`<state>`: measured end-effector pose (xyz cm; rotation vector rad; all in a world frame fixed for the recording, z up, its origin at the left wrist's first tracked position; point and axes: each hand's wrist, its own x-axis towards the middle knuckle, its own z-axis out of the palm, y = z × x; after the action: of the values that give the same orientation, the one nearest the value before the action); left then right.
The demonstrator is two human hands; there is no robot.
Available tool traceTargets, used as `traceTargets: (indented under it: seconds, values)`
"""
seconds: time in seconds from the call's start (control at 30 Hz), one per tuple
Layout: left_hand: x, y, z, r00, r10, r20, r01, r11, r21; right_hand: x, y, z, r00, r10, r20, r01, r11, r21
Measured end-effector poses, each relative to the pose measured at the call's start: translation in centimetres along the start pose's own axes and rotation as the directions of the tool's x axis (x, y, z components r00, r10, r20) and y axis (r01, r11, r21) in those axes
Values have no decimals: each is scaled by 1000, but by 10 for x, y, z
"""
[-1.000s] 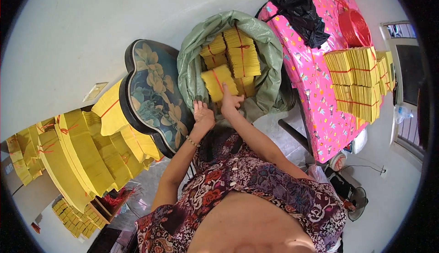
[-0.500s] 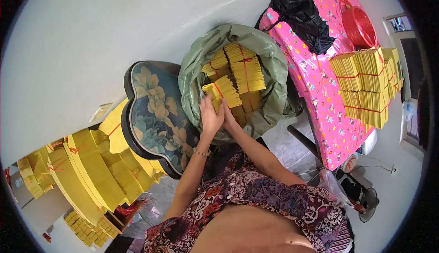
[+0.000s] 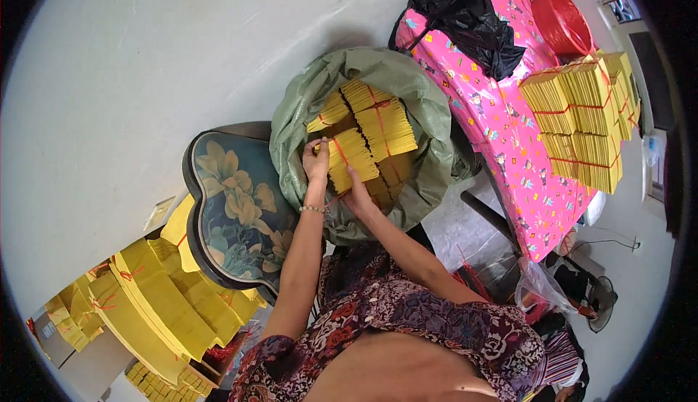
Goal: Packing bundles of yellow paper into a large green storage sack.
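Note:
A bundle of yellow folded papers (image 3: 352,153), tied with red string, sits in a green woven sack (image 3: 294,97). My left hand (image 3: 315,162) grips the bundle's left edge, with its fingertips bent over the upper corner. At the lower edge, my right hand (image 3: 358,193) holds the same bundle, its thumb against the near side and its other fingers partly hidden underneath. Farther into the sack lie more tied yellow bundles (image 3: 387,127), one close to the far side of the bundle in my hands. Darker yellow bundles show lower down.
To the sack's left is a stool with a flower-patterned blue seat (image 3: 243,198). A pink-covered table (image 3: 502,162) at right carries yellow stacks (image 3: 571,115), a red string roll (image 3: 561,22) and a black plastic bag (image 3: 465,20). Large yellow paper stacks (image 3: 156,293) stand at lower left.
My hands have moved apart: the left has gone to the bundle's left edge, the right stays at its lower edge. The bundle appears slightly turned and lower. The whole view has shifted a little.

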<state>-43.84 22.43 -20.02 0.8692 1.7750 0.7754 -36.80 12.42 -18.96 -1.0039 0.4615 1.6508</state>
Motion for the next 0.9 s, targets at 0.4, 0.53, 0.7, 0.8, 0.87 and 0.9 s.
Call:
traceTargets:
  seconds: [0.4, 0.53, 0.7, 0.8, 0.87, 0.9]
  values:
    - [39, -12, -7, 939, 130, -318, 31, 890, 455, 35, 28, 10, 982, -92, -165, 45, 961, -273]
    - [51, -2, -13, 998, 62, 23, -62, 998, 4, 40, 11, 28, 971, -186, -148, 123, 926, -358]
    - [28, 13, -8, 997, 75, 22, -77, 994, 84, 19, 2, 11, 922, -387, -4, 277, 667, -691]
    - [8, 23, -21, 989, 72, -129, -58, 992, 112, -4, -36, -8, 987, -63, 148, 157, 168, -973]
    - [-29, 24, -13, 928, 264, -264, -195, 945, 261, -18, -69, -32, 985, 146, 91, 149, -463, -874]
    - [-61, 38, 5, 898, 346, -271, -264, 918, 296, -16, -82, -69, 996, 85, 30, 82, -723, -686]
